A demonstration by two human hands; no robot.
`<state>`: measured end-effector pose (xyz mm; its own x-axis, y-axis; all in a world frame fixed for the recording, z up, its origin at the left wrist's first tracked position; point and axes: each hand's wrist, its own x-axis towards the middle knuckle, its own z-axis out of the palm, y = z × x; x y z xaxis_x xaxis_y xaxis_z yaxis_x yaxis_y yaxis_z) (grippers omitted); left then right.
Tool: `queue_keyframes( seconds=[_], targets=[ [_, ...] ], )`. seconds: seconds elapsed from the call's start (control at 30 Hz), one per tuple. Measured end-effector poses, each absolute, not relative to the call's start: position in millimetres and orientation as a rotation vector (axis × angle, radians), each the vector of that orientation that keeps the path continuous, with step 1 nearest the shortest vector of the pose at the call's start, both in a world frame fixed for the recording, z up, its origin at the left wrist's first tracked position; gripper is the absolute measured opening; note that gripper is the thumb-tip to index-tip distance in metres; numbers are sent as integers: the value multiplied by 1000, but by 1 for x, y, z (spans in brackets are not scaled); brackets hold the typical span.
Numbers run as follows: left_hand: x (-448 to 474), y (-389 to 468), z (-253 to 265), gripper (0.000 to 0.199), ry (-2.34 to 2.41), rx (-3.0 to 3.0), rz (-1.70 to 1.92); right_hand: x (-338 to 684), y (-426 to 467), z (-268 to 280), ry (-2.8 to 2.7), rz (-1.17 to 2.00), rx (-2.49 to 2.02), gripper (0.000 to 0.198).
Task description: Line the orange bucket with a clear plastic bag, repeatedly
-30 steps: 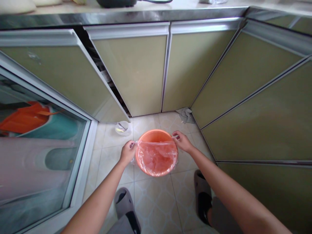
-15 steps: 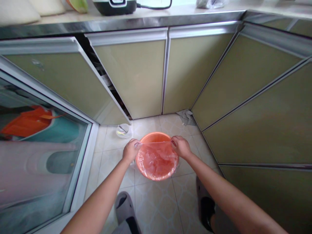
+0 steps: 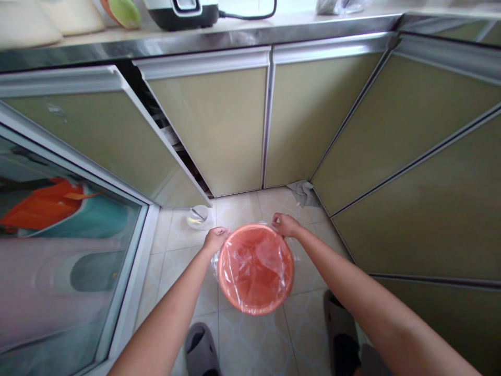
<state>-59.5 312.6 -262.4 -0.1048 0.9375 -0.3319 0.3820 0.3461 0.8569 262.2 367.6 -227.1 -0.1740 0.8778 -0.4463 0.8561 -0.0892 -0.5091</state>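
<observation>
Left hand [image 3: 216, 240] pinches clear film [image 3: 270, 256] at the far left of an orange bin's rim, fingertips drawn close together; the right hand [image 3: 285, 225] does likewise at the far right, thumb and finger nearly meeting on the film. Between them the orange bin [image 3: 250, 226] is in front of the person, over the tiled floor [image 3: 254, 339], with film across its opening.

Across the room from the left, a glass panel [image 3: 97, 313] in a pale frame shows orange, teal and pink shapes. Beside it a cabinet door [image 3: 86, 130] hangs ajar, with a clear bowl [image 3: 199, 216] on the floor near its foot. Above, the pale surface [image 3: 297, 15] has a steel edge and carries, left to right, rounded white items [image 3: 27, 26], a greenish thing [image 3: 127, 13], a black-and-white appliance [image 3: 182, 15] with its cord, and crumpled plastic [image 3: 340, 6]. Further right, a grey cloth [image 3: 304, 193] lies in the floor corner beneath the cabinets.

Half a second ago the film's straight edge was stretched between the hands, leaving the far part of the opening bare; now the film reaches the far rim. The bin also appears larger and lower in view.
</observation>
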Motion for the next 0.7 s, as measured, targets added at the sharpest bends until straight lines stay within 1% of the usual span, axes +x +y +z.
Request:
queue_keyframes(
  seconds=[0.07,0.13,0.23,0.33,0.47,0.57,0.63,0.7],
  targets=[
    [-59,312,-269,41,1601,950,713,267,368,-246,-1828,1433,-1947,7],
    [-60,307,-274,37,1587,761,649,271,362,-264,-1558,1659,-1883,13],
    [-64,290,-278,30,1640,641,581,277,344,-283,-1253,1824,-1868,21],
    [-79,265,-277,30,1639,613,557,288,320,-292,-1018,1882,-1827,20],
    [-111,226,-270,45,1417,506,631,312,283,-289,-899,1851,-1713,24],
    [-127,201,-271,54,1415,413,634,326,257,-287,-912,1801,-1699,27],
    [-125,188,-277,52,1482,387,651,327,243,-289,-886,1779,-1721,30],
    [-115,180,-287,42,1579,407,667,320,235,-295,-848,1758,-1769,32]
  ],
)
